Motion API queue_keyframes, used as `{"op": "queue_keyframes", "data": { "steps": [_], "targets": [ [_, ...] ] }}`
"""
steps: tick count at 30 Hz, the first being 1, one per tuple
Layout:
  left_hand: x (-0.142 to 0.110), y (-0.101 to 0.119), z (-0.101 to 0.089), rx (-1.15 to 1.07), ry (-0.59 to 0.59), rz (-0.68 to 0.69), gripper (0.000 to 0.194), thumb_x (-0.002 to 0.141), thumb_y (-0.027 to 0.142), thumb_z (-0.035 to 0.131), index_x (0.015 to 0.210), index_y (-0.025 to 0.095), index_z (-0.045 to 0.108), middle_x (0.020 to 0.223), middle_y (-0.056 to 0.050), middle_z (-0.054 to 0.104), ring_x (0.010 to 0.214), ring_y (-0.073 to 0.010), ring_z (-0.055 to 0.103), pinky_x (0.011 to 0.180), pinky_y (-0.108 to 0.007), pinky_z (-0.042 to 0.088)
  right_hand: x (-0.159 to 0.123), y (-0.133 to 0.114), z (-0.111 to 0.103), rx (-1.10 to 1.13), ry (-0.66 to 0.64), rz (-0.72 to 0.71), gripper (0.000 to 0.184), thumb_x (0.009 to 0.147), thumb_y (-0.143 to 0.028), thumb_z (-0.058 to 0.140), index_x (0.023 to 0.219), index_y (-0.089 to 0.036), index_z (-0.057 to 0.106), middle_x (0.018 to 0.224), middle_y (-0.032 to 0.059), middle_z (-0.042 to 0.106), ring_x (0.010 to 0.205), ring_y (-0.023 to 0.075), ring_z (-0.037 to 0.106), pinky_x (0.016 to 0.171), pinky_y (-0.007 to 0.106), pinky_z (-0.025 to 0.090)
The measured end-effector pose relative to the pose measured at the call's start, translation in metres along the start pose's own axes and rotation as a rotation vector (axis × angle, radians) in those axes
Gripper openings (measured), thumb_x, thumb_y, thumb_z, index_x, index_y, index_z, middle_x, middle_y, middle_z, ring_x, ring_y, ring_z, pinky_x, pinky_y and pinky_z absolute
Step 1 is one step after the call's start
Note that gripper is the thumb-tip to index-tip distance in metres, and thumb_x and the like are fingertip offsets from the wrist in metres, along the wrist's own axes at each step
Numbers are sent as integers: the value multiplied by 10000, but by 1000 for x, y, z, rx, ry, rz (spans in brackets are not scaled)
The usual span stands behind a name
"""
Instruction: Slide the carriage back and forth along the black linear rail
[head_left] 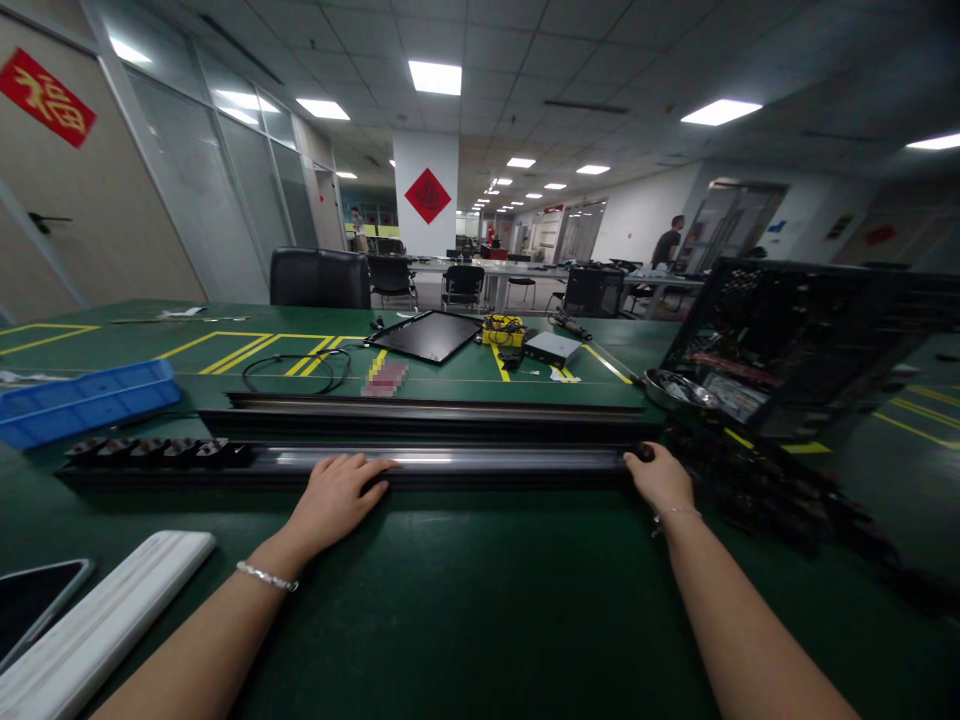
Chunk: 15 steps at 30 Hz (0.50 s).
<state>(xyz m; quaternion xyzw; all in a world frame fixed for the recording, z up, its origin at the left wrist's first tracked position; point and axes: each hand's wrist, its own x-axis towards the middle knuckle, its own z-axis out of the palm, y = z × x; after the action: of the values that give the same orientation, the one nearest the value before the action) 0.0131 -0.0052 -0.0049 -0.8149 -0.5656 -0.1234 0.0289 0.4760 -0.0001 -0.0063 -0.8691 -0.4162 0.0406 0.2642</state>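
Note:
A long black metal rail [480, 460] lies crosswise on the green table, its top face shiny. My left hand [341, 495] rests on it left of the middle, fingers stretched over the top and thumb apart at the near side. At the right end of the rail, my right hand [664, 480] pinches a small dark part [643, 452] between thumb and fingers; its exact kind is too dark to make out. Several small black clip-like pieces [154, 452] sit in a row along the left end. Behind lies a second black rail [442, 412], parallel to the first.
Left are a blue bin [90, 400], a white bar [112, 625] and a phone-like device [37, 600]. Farther back lie a black panel [427, 337], a cable [296, 370] and a grey box [553, 347]. A metal bowl [679, 390] and a large black frame [810, 350] stand right, beside a heap of dark parts [795, 490].

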Motion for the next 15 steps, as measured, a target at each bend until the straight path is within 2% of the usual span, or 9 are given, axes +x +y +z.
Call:
{"op": "queue_keyframes", "data": {
  "steps": [15],
  "targets": [
    [0, 1, -2, -18, -7, -13, 356, 863, 386, 409, 1177, 334, 567, 903, -23, 627, 923, -206, 553, 860, -374, 336, 2, 4, 3, 38, 86, -7, 448, 765, -387, 502, 1133, -152, 598, 1027, 123, 655, 923, 259, 607, 805, 349, 464]
  ]
}}
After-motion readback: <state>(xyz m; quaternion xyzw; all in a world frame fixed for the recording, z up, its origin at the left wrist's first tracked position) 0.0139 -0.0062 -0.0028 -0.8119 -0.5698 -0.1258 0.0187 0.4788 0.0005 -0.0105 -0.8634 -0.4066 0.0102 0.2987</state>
